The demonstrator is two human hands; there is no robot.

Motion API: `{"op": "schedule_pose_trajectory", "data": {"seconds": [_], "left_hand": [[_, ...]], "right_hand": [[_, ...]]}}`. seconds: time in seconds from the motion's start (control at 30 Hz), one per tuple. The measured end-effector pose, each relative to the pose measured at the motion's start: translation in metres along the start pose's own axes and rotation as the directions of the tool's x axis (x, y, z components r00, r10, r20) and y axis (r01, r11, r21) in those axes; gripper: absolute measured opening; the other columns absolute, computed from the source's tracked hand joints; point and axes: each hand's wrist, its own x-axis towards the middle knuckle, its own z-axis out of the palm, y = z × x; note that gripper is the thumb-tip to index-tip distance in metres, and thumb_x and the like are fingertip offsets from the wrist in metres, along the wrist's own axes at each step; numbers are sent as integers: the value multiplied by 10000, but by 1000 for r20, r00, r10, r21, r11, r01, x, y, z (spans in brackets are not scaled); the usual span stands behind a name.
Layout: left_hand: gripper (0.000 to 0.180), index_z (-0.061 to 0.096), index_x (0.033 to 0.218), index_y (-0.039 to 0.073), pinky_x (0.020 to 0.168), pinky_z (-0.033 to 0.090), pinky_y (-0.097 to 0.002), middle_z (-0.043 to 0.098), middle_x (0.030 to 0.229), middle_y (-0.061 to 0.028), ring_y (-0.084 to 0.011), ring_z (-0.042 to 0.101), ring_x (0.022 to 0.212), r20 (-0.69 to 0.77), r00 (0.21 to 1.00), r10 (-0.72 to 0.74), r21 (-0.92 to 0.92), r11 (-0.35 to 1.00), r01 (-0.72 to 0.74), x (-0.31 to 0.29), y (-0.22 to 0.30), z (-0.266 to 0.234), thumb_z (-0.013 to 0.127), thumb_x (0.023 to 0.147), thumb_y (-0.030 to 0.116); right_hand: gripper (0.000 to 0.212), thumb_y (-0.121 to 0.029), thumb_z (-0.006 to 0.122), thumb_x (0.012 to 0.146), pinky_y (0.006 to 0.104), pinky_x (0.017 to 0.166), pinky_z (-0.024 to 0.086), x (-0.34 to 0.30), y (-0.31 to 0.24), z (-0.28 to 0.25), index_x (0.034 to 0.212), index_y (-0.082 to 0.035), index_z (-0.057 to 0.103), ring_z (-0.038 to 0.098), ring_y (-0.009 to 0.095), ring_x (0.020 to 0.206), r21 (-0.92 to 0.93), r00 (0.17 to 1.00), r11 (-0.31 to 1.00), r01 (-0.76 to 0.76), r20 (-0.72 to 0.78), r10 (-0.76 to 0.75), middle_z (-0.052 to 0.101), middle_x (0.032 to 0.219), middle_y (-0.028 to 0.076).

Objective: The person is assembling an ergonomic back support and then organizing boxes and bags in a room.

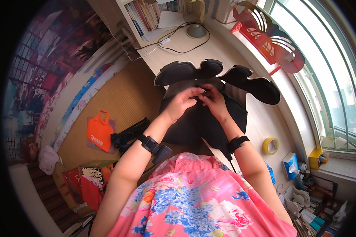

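Note:
A black cloth garment [186,122], wide and falling in two lobes like shorts, is spread in front of me. Over its upper middle, my left hand [182,103] and my right hand [214,103] come together with bent fingers and fingertips pinched close to each other. Whatever small part lies between the fingertips is hidden. Just beyond the hands stand two curved black pads with pale edges, a left pad [190,72] and a right pad [252,85], resembling a split chair back. Dark bands with small boxes circle both my wrists.
Behind the pads is a pale desk [225,45] with a lamp base [196,31], cables and a bookshelf [146,19]. Yellow tape [270,146] and a tissue box [290,166] lie at right, by the barred window. An orange bag [99,132] and black tripod-like gear [128,134] are at left.

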Motion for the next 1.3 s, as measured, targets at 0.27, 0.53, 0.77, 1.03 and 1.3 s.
{"op": "schedule_pose_trajectory", "data": {"seconds": [0.27,0.53,0.77,1.03,1.3], "left_hand": [[407,464,1319,40,909,453,-316,493,1349,-85,-207,524,1175,-362,926,-105,173,969,178,-3,-24,-30,507,916,85],[370,495,1281,59,870,460,-311,534,1283,-105,-194,554,1098,-536,830,-154,184,938,293,-47,-45,-54,495,911,56],[438,475,1288,12,965,430,-373,483,1316,-191,-287,520,1160,-713,700,38,472,764,440,-77,-83,-66,587,890,158],[808,329,1383,-104,1059,352,-384,400,1407,-277,-345,408,1311,-630,688,-359,97,843,529,-74,-125,-86,714,829,341],[562,532,1232,-27,957,436,-403,587,1207,-246,-370,551,1150,-714,697,-72,429,742,516,-41,-122,-118,698,837,337]], "right_hand": [[192,-221,636,891,252,447,457,5,2,12,907,-38,691,575,92,540,-134,968,968,-212,-165,189,627,635,26],[208,-211,579,904,321,546,492,36,23,26,960,-30,667,632,195,591,-435,964,895,-96,-265,-26,653,674,82],[225,-110,596,845,408,855,482,15,31,31,1055,-30,593,594,329,1034,-507,942,860,53,-261,-211,610,1144,172],[274,-38,574,835,422,866,484,11,23,16,1109,-45,560,562,336,1053,-680,863,576,454,173,-475,603,1123,122],[369,-148,671,866,334,841,474,-75,-11,-90,1191,-16,558,591,209,1016,-453,705,869,-197,-682,-195,620,1079,105]]}}
